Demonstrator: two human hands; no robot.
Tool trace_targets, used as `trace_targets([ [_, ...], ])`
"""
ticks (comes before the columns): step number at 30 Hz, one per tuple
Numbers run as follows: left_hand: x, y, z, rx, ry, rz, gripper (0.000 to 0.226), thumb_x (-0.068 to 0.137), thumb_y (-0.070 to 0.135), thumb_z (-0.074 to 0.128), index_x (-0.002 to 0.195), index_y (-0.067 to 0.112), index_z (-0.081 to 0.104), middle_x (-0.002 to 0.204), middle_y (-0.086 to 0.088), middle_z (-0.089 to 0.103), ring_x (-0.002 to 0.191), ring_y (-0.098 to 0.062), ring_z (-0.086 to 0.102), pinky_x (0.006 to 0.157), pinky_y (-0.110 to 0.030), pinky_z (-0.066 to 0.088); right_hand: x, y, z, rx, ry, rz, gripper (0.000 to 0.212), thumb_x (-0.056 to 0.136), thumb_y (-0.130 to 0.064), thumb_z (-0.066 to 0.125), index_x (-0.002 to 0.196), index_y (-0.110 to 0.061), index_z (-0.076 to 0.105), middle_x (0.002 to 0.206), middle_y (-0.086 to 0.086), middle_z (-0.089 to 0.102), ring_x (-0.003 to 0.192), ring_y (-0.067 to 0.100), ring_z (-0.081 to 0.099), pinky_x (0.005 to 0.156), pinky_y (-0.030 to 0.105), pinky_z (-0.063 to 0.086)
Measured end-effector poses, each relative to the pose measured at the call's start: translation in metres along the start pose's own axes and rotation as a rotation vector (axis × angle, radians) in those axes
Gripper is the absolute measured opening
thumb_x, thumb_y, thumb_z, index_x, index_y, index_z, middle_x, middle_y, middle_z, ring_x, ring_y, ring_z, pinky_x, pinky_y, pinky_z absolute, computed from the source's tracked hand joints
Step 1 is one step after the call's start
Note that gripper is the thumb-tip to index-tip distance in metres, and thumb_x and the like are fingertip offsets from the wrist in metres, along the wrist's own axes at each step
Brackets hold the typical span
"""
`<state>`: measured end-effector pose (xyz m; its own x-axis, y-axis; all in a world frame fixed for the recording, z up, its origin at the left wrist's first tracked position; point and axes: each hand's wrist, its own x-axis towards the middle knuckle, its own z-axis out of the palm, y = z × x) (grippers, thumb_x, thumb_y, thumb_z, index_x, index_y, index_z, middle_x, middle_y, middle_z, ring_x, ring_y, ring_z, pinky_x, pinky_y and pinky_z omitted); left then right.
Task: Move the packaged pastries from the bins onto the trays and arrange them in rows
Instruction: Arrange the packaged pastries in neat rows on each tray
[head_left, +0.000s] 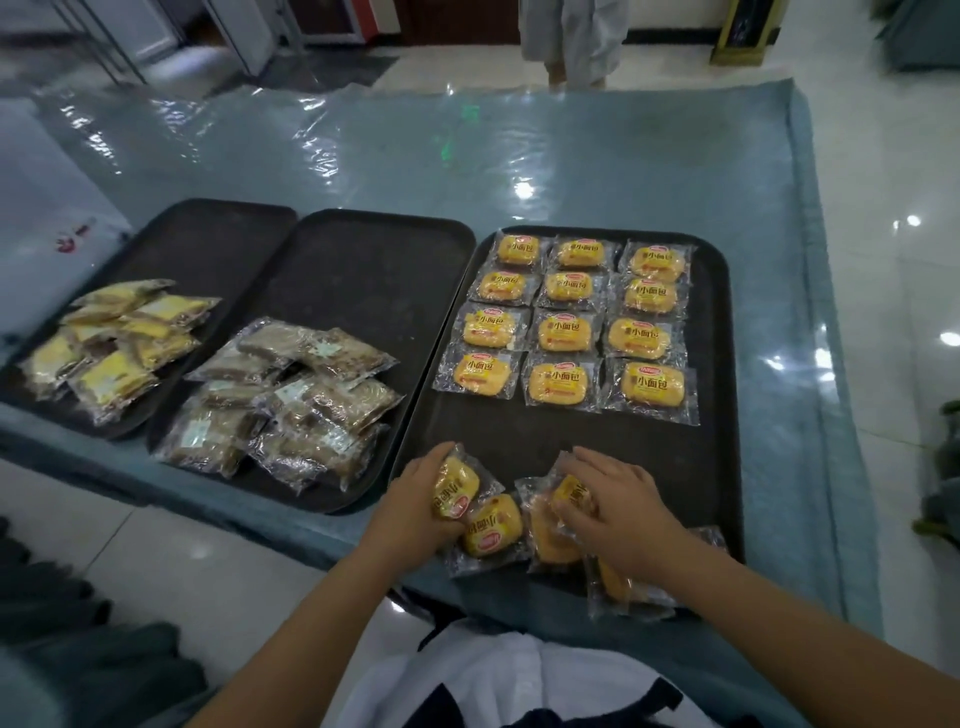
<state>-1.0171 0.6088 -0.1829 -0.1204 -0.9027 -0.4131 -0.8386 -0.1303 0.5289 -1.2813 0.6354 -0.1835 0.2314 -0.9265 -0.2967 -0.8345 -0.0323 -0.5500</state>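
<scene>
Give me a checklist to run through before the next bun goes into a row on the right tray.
1. Left hand holds a bun pack: ok.
2. Right hand holds a second pack: ok.
3. Bare space on right tray below the four arranged rows: ok.
4. Existing rows straight, three across: ok.
5. Loose packs at the near edge sorted: not ok, still heaped.
6. Held pack's label faces up: cannot tell.

Glossy clear plastic wrappers (561, 334) are glinting on matt dark plastic trays (711, 364); a shiny transparent film (363, 156) is covering the surface's blue cloth (810, 260)
</scene>
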Motion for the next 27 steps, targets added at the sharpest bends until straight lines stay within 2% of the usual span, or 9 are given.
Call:
trace_targets([
  [3, 0.0, 0.002, -0.002, -0.047, 0.013, 0.022, 0.092, 0.073, 0.023, 0.087, 0.148, 0.036, 0.035, 0.141, 0.007, 0.029, 0.121, -0.014, 0.046, 0.098, -0.032, 0.048, -0.005, 0.0, 0.004, -0.033, -0.075, -0.003, 0.053, 0.099, -0.051, 0.041, 0.149, -0.037, 0.032, 0.16, -0.012, 0.022, 0.148, 0.011, 0.015, 0.119, 0.043, 0.011],
  [5, 0.002, 0.002, -0.006, -0.087, -0.042, -0.002, 0.084, 0.076, 0.026, 0.086, 0.146, 0.032, 0.039, 0.141, 0.006, 0.026, 0.119, -0.015, 0.047, 0.095, -0.028, 0.046, -0.007, 0.001, 0.006, -0.031, -0.104, 0.0, 0.05, 0.099, -0.051, 0.042, 0.147, -0.04, 0.032, 0.161, -0.014, 0.02, 0.149, 0.01, 0.012, 0.12, 0.045, 0.01],
  [8, 0.008, 0.001, -0.016, -0.227, -0.109, -0.094, 0.07, 0.082, 0.016, 0.079, 0.141, 0.033, 0.046, 0.135, 0.0, 0.043, 0.105, -0.022, 0.06, 0.082, -0.03, 0.054, -0.007, 0.0, 0.005, -0.039, -0.111, 0.006, 0.051, 0.098, -0.052, 0.041, 0.147, -0.041, 0.032, 0.161, -0.014, 0.02, 0.149, 0.01, 0.011, 0.119, 0.046, 0.011],
  [11, 0.017, 0.003, -0.027, -0.515, -0.191, -0.24, 0.041, 0.087, 0.005, 0.071, 0.119, 0.03, 0.065, 0.12, -0.011, 0.063, 0.095, -0.028, 0.069, 0.074, -0.039, 0.06, -0.005, -0.004, 0.005, -0.048, -0.115, 0.03, 0.052, 0.098, -0.051, 0.043, 0.147, -0.04, 0.032, 0.16, -0.013, 0.021, 0.149, 0.011, 0.012, 0.119, 0.047, 0.013],
  [15, 0.025, 0.015, -0.038, -0.665, -0.361, -0.301, 0.024, 0.088, 0.0, 0.069, 0.106, 0.015, 0.072, 0.091, -0.01, 0.075, 0.072, -0.018, 0.068, 0.062, -0.028, 0.054, -0.007, -0.008, 0.009, -0.007, -0.084, 0.072, 0.053, 0.098, -0.049, 0.045, 0.148, -0.04, 0.031, 0.161, -0.014, 0.02, 0.149, 0.009, 0.012, 0.12, 0.047, 0.013],
  [17, 0.03, 0.021, -0.041, -0.711, -0.331, -0.297, 0.021, 0.088, 0.001, 0.068, 0.106, 0.012, 0.071, 0.091, -0.009, 0.076, 0.075, -0.017, 0.07, 0.065, -0.027, 0.055, -0.009, -0.009, 0.011, 0.012, -0.077, 0.096, 0.054, 0.097, -0.05, 0.045, 0.148, -0.041, 0.031, 0.161, -0.014, 0.019, 0.149, 0.009, 0.011, 0.119, 0.047, 0.013],
  [22, 0.044, 0.022, -0.044, -0.966, -0.042, -0.324, 0.021, 0.094, 0.002, 0.062, 0.113, 0.01, 0.064, 0.105, -0.015, 0.072, 0.098, -0.027, 0.071, 0.077, -0.034, 0.059, -0.011, -0.017, 0.013, 0.015, -0.047, 0.156, 0.055, 0.097, -0.051, 0.044, 0.149, -0.039, 0.03, 0.161, -0.015, 0.018, 0.149, 0.008, 0.01, 0.118, 0.046, 0.012],
  [25, 0.042, 0.017, -0.036, -0.881, -0.033, -0.352, 0.025, 0.095, 0.003, 0.06, 0.119, 0.01, 0.062, 0.11, -0.014, 0.066, 0.1, -0.028, 0.067, 0.079, -0.035, 0.058, -0.013, -0.025, 0.015, 0.014, -0.007, 0.177, 0.05, 0.098, -0.047, 0.045, 0.147, -0.038, 0.033, 0.158, -0.017, 0.021, 0.147, 0.006, 0.013, 0.116, 0.042, 0.014],
  [27, 0.032, 0.012, -0.032, -0.719, -0.092, -0.33, 0.022, 0.095, 0.006, 0.06, 0.116, 0.014, 0.064, 0.106, -0.009, 0.067, 0.092, -0.022, 0.066, 0.077, -0.035, 0.057, -0.015, -0.028, 0.017, 0.025, 0.013, 0.185, 0.048, 0.099, -0.046, 0.045, 0.145, -0.038, 0.035, 0.157, -0.017, 0.022, 0.146, 0.005, 0.014, 0.116, 0.041, 0.014],
])
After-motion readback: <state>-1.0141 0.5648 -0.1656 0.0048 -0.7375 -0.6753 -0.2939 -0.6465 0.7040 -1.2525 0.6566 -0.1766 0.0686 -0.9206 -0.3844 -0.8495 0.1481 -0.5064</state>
